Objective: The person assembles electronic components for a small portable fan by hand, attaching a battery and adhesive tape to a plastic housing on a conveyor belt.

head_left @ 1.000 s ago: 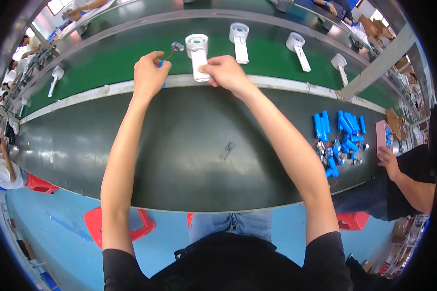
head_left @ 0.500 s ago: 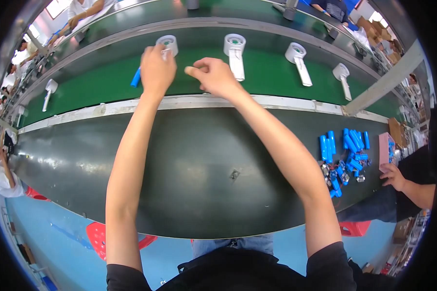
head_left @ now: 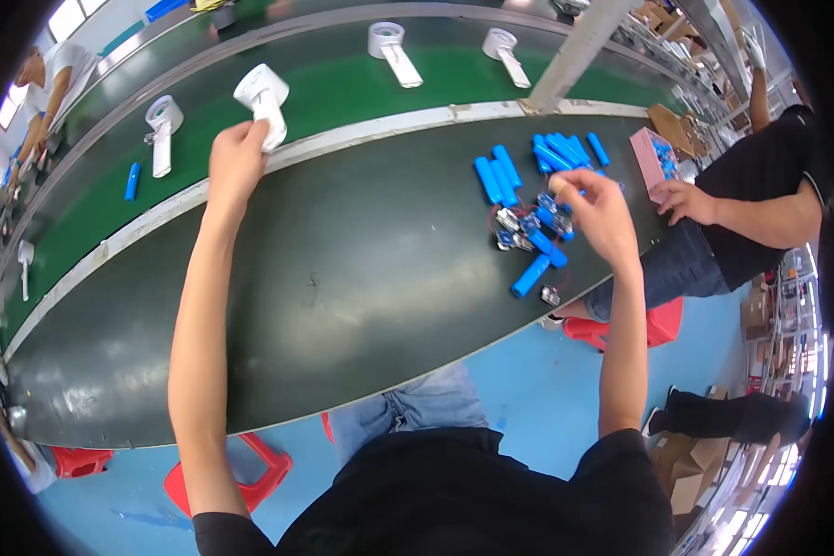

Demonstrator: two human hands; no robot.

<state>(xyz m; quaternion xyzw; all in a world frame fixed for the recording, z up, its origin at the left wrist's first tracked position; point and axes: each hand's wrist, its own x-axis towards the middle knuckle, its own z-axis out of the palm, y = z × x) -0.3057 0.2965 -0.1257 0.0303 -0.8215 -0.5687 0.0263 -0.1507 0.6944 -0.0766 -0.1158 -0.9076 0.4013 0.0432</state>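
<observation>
At the near edge of the green belt, my left hand (head_left: 238, 165) pinches the handle of a white handheld fan housing (head_left: 263, 93). That housing has a round ring head and is tilted toward me. On the right, my right hand (head_left: 604, 218) hovers over a pile of blue cylindrical batteries (head_left: 531, 275) with wires and small metal-and-board parts (head_left: 510, 225). Its thumb and forefinger look apart, and nothing shows between them. Left of my left hand, another fan housing (head_left: 162, 139) lies on the belt with a blue battery (head_left: 132, 182) beside it.
More white fan housings (head_left: 396, 57) lie along the green belt (head_left: 329, 93), behind a pale rail (head_left: 371, 130). A metal post (head_left: 574, 60) rises at the rail. A co-worker's hand (head_left: 690, 201) touches a pink box (head_left: 653, 162) at the right. Red stools (head_left: 273, 482) stand below the dark table (head_left: 380, 250).
The view has turned to the right. My left hand has left the housing beside the blue battery and taken hold of another housing's handle. My right hand has moved from the belt to the battery pile.
</observation>
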